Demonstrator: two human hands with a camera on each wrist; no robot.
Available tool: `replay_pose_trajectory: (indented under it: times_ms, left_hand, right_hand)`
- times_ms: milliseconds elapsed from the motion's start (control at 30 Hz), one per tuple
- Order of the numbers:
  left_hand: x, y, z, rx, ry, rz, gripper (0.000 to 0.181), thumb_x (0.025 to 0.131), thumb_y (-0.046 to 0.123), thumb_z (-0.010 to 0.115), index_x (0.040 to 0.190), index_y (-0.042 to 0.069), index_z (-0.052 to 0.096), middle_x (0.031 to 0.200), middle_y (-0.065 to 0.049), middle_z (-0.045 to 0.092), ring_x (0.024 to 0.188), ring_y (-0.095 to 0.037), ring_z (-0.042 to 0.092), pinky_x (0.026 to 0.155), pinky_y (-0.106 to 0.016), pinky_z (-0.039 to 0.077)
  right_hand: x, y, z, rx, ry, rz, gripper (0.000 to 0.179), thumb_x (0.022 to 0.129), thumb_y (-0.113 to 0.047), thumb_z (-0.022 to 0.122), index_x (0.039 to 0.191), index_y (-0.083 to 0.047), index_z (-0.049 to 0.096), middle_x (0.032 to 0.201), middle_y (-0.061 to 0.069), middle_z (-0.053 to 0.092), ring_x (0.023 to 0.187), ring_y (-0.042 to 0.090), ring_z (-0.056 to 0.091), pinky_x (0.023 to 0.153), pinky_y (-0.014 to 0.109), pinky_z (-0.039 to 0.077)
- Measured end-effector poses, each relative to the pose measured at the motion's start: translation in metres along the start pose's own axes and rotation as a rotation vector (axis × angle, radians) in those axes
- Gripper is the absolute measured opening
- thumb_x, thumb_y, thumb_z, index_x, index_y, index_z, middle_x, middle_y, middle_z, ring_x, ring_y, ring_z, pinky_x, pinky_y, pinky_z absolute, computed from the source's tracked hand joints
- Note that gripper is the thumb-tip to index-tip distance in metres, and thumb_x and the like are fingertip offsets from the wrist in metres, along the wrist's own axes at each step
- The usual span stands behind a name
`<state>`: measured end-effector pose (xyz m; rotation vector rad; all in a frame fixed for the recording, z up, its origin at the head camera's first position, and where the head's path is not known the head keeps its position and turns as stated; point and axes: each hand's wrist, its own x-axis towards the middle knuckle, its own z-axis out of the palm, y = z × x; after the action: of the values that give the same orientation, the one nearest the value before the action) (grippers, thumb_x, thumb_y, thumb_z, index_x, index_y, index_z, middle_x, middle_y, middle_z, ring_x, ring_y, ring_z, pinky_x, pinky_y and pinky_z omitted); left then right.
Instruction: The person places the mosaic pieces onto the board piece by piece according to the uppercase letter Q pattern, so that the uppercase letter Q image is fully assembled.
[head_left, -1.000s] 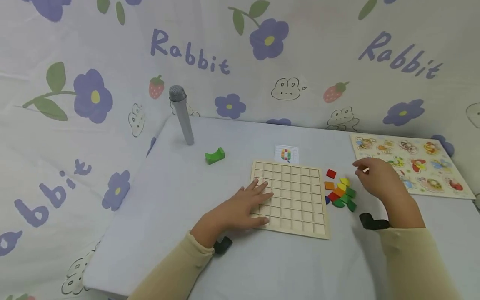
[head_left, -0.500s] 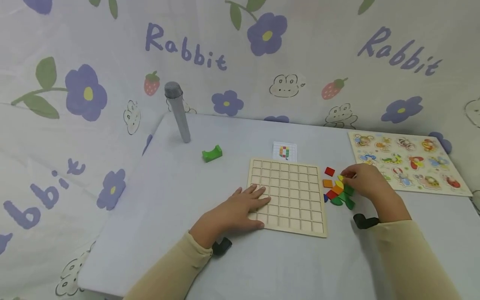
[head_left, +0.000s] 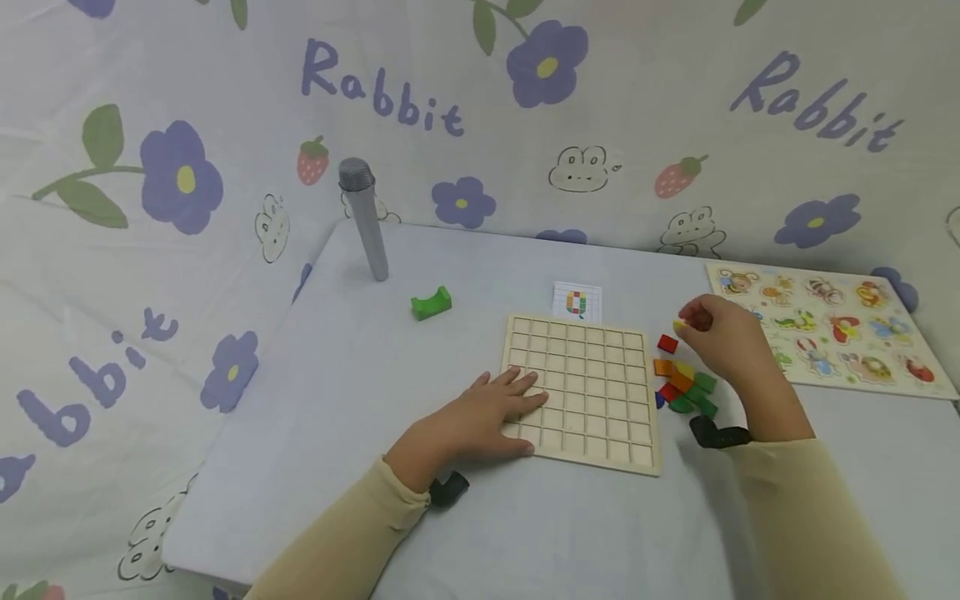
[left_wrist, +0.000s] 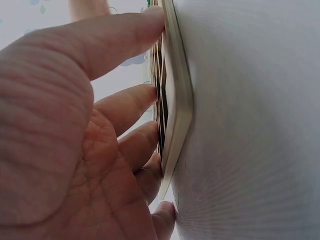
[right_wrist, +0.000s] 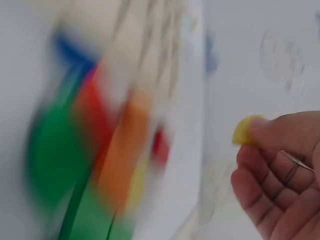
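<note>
My left hand [head_left: 480, 418] rests with spread fingers on the left side of a wooden grid board [head_left: 588, 392]. In the left wrist view its fingertips touch the edge and top of the board. My right hand [head_left: 731, 337] pinches a small yellow block [right_wrist: 244, 131] with a curved edge between thumb and fingertips, held above the table. Below it lies a pile of coloured blocks [head_left: 682, 379] in orange, yellow, red, green and blue. A single red square block [head_left: 667, 343] sits just behind the pile. The pile is blurred in the right wrist view.
Behind the board lies a small pattern card [head_left: 577, 301]. An insect puzzle board [head_left: 832, 329] is at the back right. Toward the back left are a green arched block [head_left: 431, 303] and an upright grey microphone [head_left: 365, 218]. A printed cloth hangs behind the table.
My right hand came left to the pile, took hold of a yellow block there, and has lifted it up and away. The left hand has stayed on the board.
</note>
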<state>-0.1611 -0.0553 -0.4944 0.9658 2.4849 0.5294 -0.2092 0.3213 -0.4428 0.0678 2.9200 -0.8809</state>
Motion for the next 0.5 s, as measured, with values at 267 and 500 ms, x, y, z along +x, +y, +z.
replay_pose_trajectory:
  times_ms: [267,500]
  left_hand:
    - [0.001,-0.003,-0.001,0.015,0.001,0.015,0.079,0.102,0.050,0.074,0.171,0.030,0.039,0.183,0.003,0.021,0.172,-0.024,0.009,0.139,-0.057,0.012]
    - [-0.001,-0.001,-0.002,0.015,0.004,0.013,0.080,0.101,0.050,0.075,0.171,0.030,0.040,0.183,0.003,0.022,0.172,-0.024,0.009,0.138,-0.058,0.013]
  right_hand:
    - [0.031,-0.074,0.045,0.162,-0.144,-0.152,0.026,0.110,-0.016,0.063,0.131,-0.003,0.072,0.120,0.019,0.075,0.103,0.034,0.076,0.084,0.040,0.061]
    - [0.055,-0.087,0.085,0.120,-0.160,-0.168,0.018,0.107,-0.016,0.069,0.118,-0.004,0.078,0.116,0.017,0.078,0.108,0.033,0.069,0.098,0.051,0.056]
